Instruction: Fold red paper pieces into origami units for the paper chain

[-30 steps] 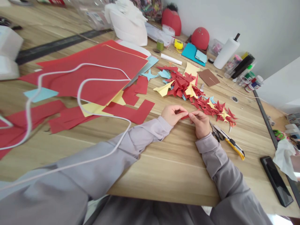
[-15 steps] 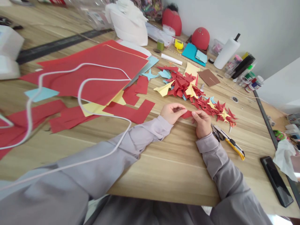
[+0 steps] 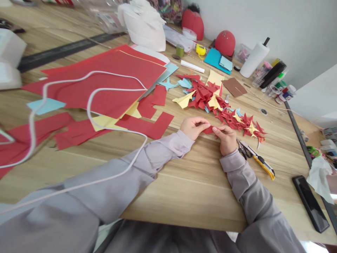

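Observation:
Between my hands is a small piece of red paper (image 3: 208,130), low over the wooden table. My left hand (image 3: 193,128) pinches its left side with thumb and fingers. At its right side, my right hand (image 3: 226,137) grips it between thumb and forefinger. Just beyond lies a pile of folded red paper shapes (image 3: 204,94), mixed with yellow and blue ones. A yellow folded paper (image 3: 185,99) rests at the pile's left. Large red sheets (image 3: 105,80) and cut red pieces (image 3: 150,126) lie to the left.
A yellow utility knife (image 3: 260,162) and scissors (image 3: 244,150) lie right of my right hand. A black phone (image 3: 310,203) is at the right edge. A white cable (image 3: 91,100) crosses the sheets and my left sleeve. Bottles and a white roll (image 3: 255,59) stand behind.
My right thumb and forefinger have shifted slightly left along the red paper, so less of it shows between my hands. My left hand has barely moved.

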